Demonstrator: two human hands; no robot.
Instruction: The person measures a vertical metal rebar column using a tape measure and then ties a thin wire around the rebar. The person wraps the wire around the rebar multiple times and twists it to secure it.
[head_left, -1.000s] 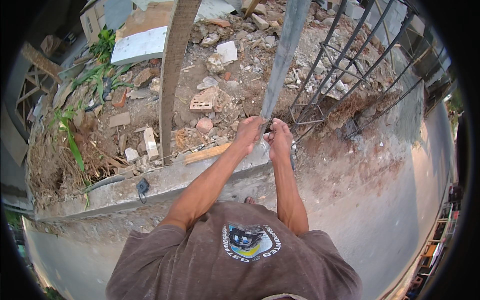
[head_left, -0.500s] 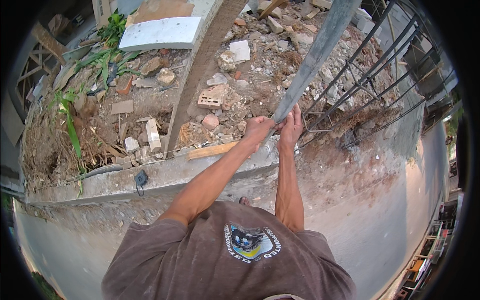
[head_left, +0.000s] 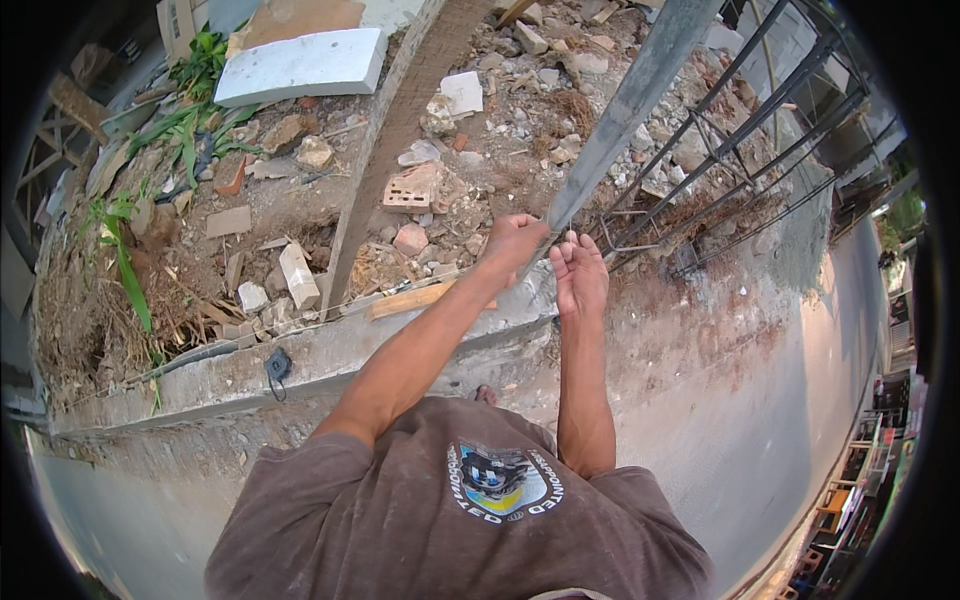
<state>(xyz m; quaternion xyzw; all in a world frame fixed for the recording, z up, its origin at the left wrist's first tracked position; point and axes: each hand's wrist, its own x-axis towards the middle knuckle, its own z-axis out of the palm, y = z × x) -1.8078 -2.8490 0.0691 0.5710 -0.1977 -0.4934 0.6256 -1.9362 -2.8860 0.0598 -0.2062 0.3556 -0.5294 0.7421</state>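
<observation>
A long grey post slants down from the top toward my hands, its lower end between them. Closed at the post's left edge is my left hand, back of the hand up; its fingertips are hidden, so what they pinch cannot be told. Just right of the post's foot, my right hand is turned palm up with its fingers curled together. A thin strand, like string, shows at its fingertips. Another stretch of thin string runs along the concrete ledge toward my left hand.
A rough wooden post leans left of the grey one. Steel rebar cages jut out at right. Rubble, a broken hollow brick and a white block lie behind the ledge. A small dark object hangs on its face.
My right hand has drawn down and away from the post, its palm turning up. The left hand stays by the post. The whole view has shifted slightly.
</observation>
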